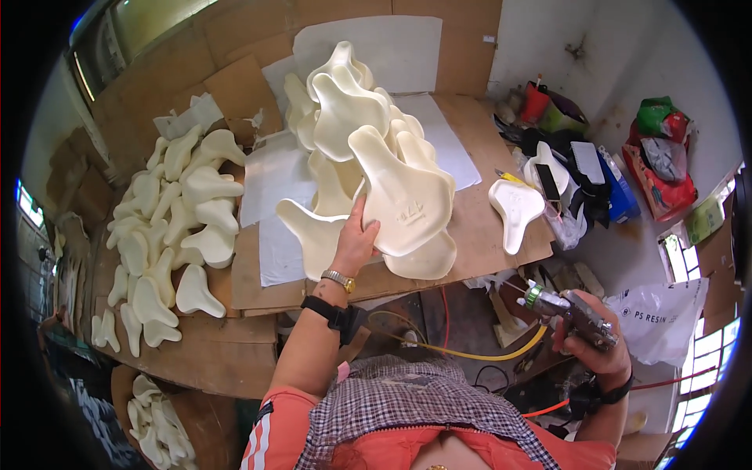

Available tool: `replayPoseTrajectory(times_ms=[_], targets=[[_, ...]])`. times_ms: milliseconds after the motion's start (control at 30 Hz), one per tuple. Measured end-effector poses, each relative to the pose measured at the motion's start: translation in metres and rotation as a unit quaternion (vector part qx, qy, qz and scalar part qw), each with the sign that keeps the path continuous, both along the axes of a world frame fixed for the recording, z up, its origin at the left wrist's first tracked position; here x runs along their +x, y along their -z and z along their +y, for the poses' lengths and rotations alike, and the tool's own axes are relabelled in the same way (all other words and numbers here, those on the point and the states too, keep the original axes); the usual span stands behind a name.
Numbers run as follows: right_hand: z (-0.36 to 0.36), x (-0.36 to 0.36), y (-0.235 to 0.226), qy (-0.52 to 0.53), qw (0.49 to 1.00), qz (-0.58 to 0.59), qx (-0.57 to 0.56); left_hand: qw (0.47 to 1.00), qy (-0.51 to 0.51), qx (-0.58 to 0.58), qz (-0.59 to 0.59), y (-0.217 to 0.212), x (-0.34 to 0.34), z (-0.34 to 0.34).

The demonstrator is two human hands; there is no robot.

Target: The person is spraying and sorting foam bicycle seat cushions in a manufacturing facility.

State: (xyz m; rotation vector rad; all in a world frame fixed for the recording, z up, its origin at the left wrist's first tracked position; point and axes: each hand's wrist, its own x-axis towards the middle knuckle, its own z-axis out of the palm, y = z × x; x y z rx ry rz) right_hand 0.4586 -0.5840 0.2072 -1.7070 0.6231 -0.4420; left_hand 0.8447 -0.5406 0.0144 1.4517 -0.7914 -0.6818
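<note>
The left hand [356, 235] is gripping a cream saddle shell [399, 196] atop the centre pile, the right hand [599, 341] is closed round a spray gun [568, 309], w/ one shell [515, 210] lying apart, most seemingly still unprocessed.

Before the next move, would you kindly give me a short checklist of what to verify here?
1. Left hand on the top cream saddle-shaped foam piece: ok, fingers rest on its edge.
2. Grip closed around that piece: cannot tell.
3. Right hand holding the spray gun: ok.
4. Yellow hose free of kinks: cannot tell.
5. Heap stable: not ok, pieces lean loosely.
6. Single piece apart from the heap: ok.
</note>
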Motion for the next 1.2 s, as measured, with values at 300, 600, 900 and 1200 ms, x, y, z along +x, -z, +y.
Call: replayPoseTrajectory(times_ms=[300, 600, 900, 1200], targets=[[-0.002, -0.01, 0.003, 0.014, 0.998, 0.049, -0.046, 0.965, -0.178, -0.155, 0.114, -0.021, 0.061, 0.09], [0.005, 0.015, 0.011, 0.137, 0.979, -0.148, 0.026, 0.922, -0.209, -0.202, 0.256, 0.032, 0.073, 0.123], [-0.008, 0.014, 0.023, 0.125, 0.992, -0.029, -0.012, 0.973, 0.026, -0.085, 0.212, 0.055, -0.008, 0.012], [-0.027, 0.017, 0.032, 0.111, 0.992, -0.053, -0.002, 0.997, -0.015, -0.01, 0.074, 0.015, 0.019, -0.008]])
